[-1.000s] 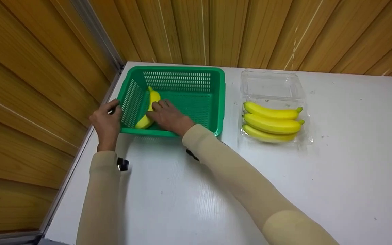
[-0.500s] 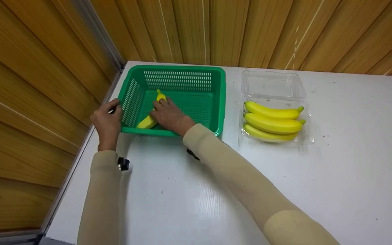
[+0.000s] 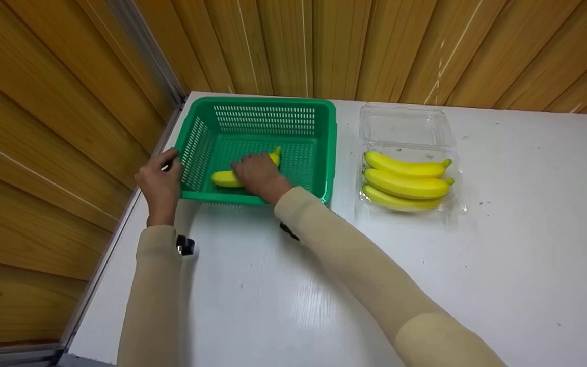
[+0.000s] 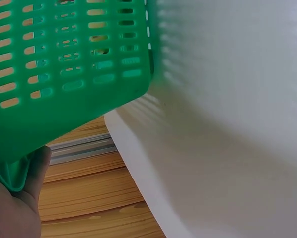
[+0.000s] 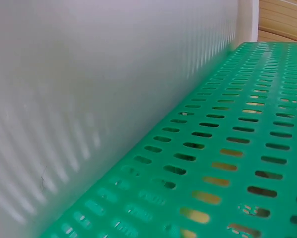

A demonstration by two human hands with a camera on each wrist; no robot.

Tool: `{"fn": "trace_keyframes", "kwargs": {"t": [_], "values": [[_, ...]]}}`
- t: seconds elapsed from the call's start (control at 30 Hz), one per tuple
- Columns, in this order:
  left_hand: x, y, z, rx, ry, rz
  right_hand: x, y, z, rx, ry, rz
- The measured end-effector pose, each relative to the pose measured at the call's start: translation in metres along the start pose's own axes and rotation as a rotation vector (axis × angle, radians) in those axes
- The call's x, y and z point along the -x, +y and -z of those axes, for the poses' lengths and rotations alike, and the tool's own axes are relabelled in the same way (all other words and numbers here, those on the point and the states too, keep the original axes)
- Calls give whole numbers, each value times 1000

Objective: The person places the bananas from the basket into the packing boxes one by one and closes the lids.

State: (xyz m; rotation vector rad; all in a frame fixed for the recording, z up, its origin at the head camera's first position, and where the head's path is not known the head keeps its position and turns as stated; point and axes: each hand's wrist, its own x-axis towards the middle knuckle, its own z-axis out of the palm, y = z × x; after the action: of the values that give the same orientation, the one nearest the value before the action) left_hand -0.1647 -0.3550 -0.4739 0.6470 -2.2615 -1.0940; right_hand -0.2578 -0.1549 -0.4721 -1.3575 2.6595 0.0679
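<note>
My left hand [image 3: 160,183] pinches the rim of a green plastic basket [image 3: 263,101] at its near left corner. In the left wrist view, the left hand [image 4: 12,210] is at the underside of the basket's [image 4: 64,116] rim. Inside the basket my right hand [image 3: 259,174] has its fingers over the middle of a yellow banana [image 3: 225,179] and holds it close to the slotted floor. Both ends of that banana show, the stem pointing to the back right. The right wrist view shows only the basket's slotted outer wall [image 5: 223,163] and hides the right hand.
Right of the basket lies a clear plastic clamshell box [image 3: 408,127], its lid folded back. Three bananas [image 3: 408,184] lie side by side in it. Wooden panel walls [image 3: 334,51] stand behind and to the left of the white table [image 3: 528,229].
My right hand has moved the banana rightward inside the basket and turned it from nearly upright in view to a flatter slant. The left hand stays at the rim.
</note>
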Motion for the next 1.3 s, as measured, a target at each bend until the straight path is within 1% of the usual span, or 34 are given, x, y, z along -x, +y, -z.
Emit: {"fn": "trace_keyframes", "kwargs": {"t": [0.13, 0.27, 0.33, 0.43, 0.47, 0.53, 0.63, 0.7, 0.9, 0.97, 1.07, 1.17, 1.3], "values": [[-5, 0, -1, -29, 2, 6, 2, 10, 1, -105, 119, 8], [-8, -1, -1, -49, -5, 3, 14, 21, 2, -251, 219, 74], [-9, -1, -1, -56, -13, -3, 23, 26, 3, -347, 245, 98], [-9, -2, 0, -68, -28, -8, 37, 32, 3, -498, 272, 102], [-9, -2, -1, -67, -32, -4, 43, 34, 4, -539, 282, 98], [-10, -1, -1, -61, -38, 6, 53, 40, 6, -587, 306, 93], [-11, 1, -2, -43, -40, 14, 70, 49, 10, -590, 364, 109], [-10, 1, -2, -37, -41, 18, 83, 52, 10, -589, 410, 134], [-9, -1, -4, -25, -55, 26, 121, 60, 1, -591, 582, 220], [-10, 1, -6, -15, -64, 24, 134, 66, 1, -574, 620, 221], [-12, 0, -6, -12, -55, 23, 154, 77, 3, -560, 650, 204], [-13, -2, -3, -20, -37, 20, 174, 90, 2, -532, 682, 176], [-13, -6, 1, -37, -17, -2, 200, 109, -2, -491, 714, 132]]}}
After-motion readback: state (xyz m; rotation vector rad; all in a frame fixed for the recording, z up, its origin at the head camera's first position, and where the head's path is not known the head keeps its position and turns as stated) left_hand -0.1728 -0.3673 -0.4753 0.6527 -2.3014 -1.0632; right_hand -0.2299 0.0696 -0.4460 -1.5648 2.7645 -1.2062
